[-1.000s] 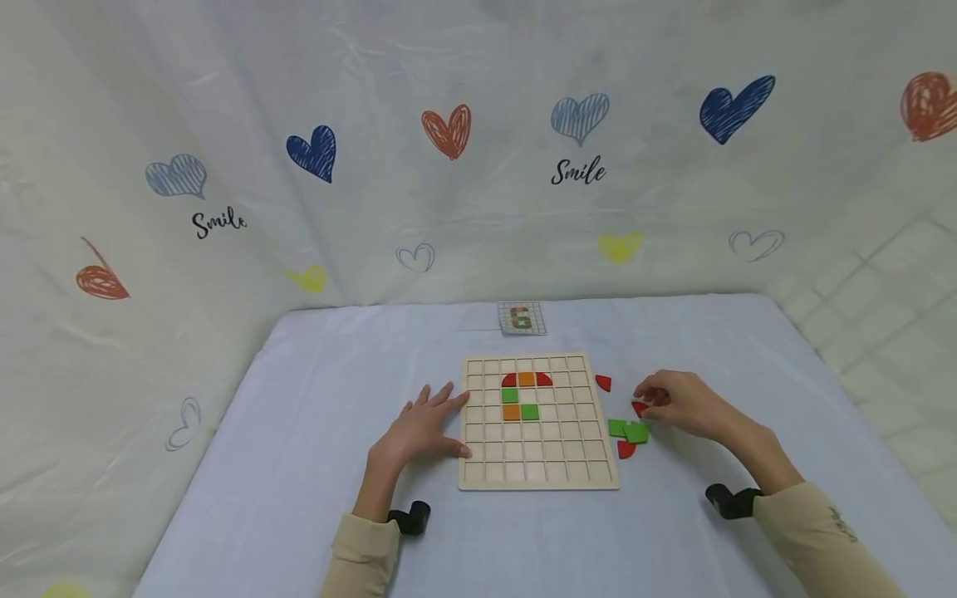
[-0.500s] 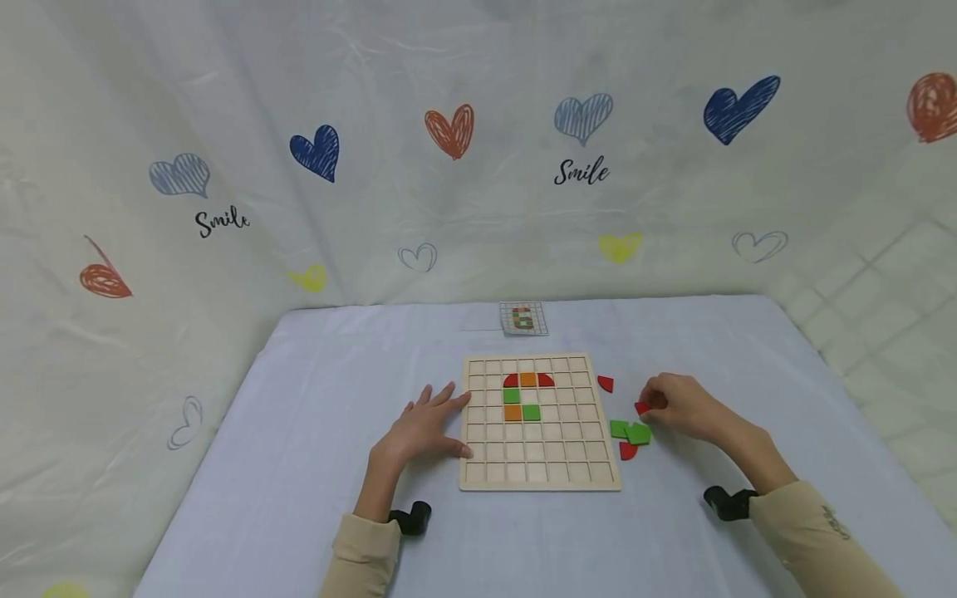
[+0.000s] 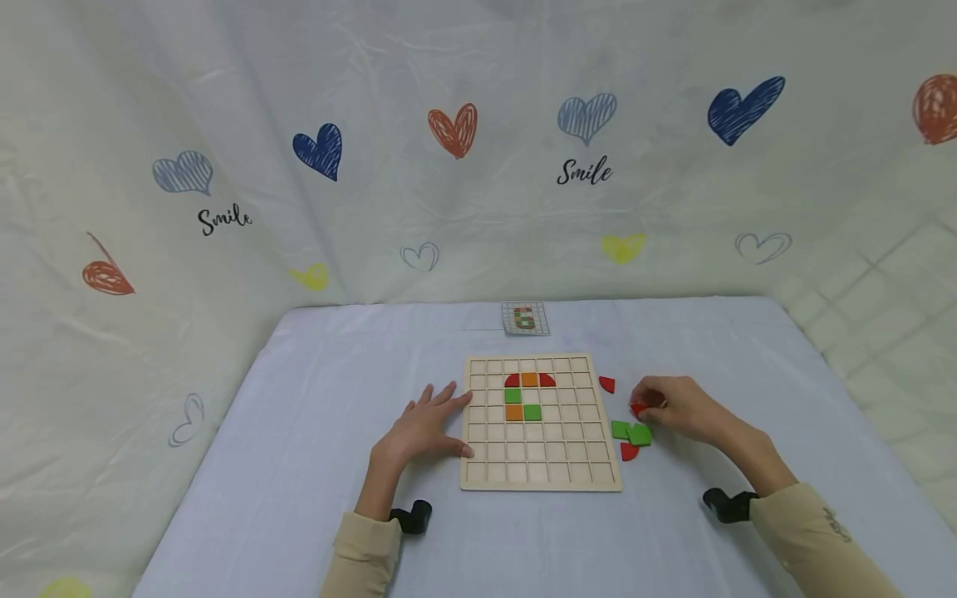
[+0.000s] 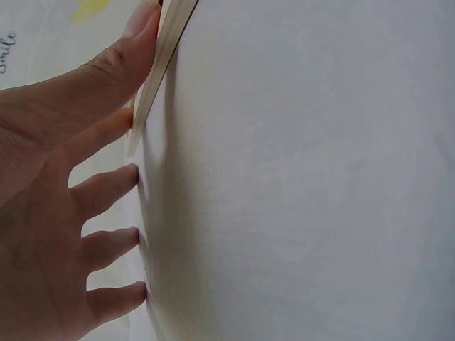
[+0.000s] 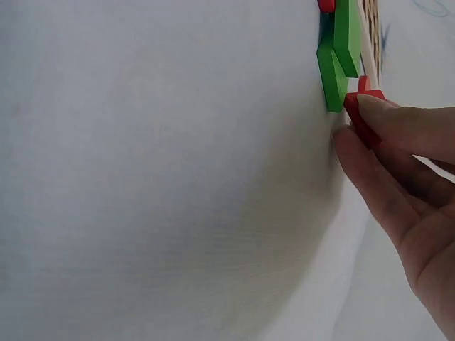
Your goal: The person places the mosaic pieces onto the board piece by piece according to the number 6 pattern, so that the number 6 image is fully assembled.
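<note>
A wooden grid board (image 3: 527, 453) lies on the white-covered table, holding several red, orange and green tiles in its upper cells. Against its left edge rest the thumb and index finger of my left hand (image 3: 422, 429), fingers spread; the left wrist view shows the thumb at the board's side (image 4: 165, 60). To the right of the board, my right hand (image 3: 686, 409) pinches a red quarter-circle tile (image 5: 361, 119) between thumb and fingers. Just below that hand, two green tiles (image 3: 639, 434) overlap. Red quarter-circle tiles lie above them (image 3: 607, 384) and below them (image 3: 630, 451).
Behind the board lies a small card (image 3: 526, 319) with a coloured grid pattern. A white curtain (image 3: 508, 216) printed with hearts hangs along the table's far side. Both wrists wear black camera mounts (image 3: 728, 505).
My right hand's fingers have taken hold of the red quarter-circle tile and shifted slightly with it. The left hand stays at the board's edge, and the tiles on the board are unchanged.
</note>
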The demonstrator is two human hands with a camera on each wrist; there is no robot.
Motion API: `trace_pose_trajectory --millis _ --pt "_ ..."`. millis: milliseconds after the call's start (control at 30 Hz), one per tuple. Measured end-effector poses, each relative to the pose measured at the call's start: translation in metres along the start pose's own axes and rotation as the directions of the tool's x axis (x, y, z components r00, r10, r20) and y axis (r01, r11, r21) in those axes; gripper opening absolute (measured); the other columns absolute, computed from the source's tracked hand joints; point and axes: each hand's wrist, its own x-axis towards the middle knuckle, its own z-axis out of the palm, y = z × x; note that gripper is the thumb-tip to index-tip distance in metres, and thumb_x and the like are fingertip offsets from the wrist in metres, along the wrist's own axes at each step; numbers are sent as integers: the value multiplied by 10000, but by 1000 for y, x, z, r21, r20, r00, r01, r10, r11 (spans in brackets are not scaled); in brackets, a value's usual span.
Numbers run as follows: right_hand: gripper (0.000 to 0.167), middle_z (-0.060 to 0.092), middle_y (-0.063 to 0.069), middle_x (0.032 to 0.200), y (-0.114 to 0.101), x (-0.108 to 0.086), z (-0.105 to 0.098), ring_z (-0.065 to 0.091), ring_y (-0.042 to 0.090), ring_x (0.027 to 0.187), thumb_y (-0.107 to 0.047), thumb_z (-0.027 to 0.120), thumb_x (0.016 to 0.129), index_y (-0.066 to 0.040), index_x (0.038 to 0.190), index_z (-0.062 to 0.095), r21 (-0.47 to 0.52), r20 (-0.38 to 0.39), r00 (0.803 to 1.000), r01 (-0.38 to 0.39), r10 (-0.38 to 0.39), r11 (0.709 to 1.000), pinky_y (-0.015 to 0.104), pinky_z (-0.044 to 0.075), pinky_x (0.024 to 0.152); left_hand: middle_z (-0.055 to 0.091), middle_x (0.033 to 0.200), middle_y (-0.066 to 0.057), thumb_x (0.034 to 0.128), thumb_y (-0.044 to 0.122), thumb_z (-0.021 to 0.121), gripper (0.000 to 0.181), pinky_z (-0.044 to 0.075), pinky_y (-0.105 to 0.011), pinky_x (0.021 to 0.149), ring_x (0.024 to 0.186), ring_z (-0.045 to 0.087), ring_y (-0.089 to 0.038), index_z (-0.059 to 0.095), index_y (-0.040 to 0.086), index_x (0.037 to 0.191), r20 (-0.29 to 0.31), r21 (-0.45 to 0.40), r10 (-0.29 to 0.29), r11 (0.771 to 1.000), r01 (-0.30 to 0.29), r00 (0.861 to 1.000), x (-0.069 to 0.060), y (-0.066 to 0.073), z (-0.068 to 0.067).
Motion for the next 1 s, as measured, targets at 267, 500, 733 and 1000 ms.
trace_pose_trajectory --millis 267,500,733,1000 --pt "209 744 34 1013 -1 -1 -1 638 166 899 -30 740 905 -36 1112 769 13 -7 998 61 -61 998 230 567 741 267 1704 -74 794 374 883 913 135 -645 1259 1590 104 -423 437 249 1581 3 -5 1 1000 -1 1000 0 1 0" --pt "97 708 -41 919 -9 5 1 624 137 856 -73 744 909 -105 1000 747 15 -26 998 65 -64 998 287 587 777 270 1703 -72 787 378 888 912 138 -644 1260 1589 111 -423 447 256 1575 -3 -12 -2 1000 2 1000 -1 3 -2" --pt "72 706 -37 918 -18 13 7 642 153 886 -88 738 913 -130 968 721 66 -20 1000 25 -23 998 348 605 821 270 1703 -69 786 381 889 914 137 -640 1261 1591 106 -419 445 260 1576 1 -9 -8 1000 8 1000 1 3 -1" --pt "204 719 -11 951 -29 24 15 647 157 887 -52 738 908 -70 1111 743 71 -41 995 90 -87 993 348 609 826 268 1704 -71 791 391 883 912 146 -648 1256 1588 115 -425 442 256 1578 -1 -7 -4 1000 4 1000 -1 3 -2"
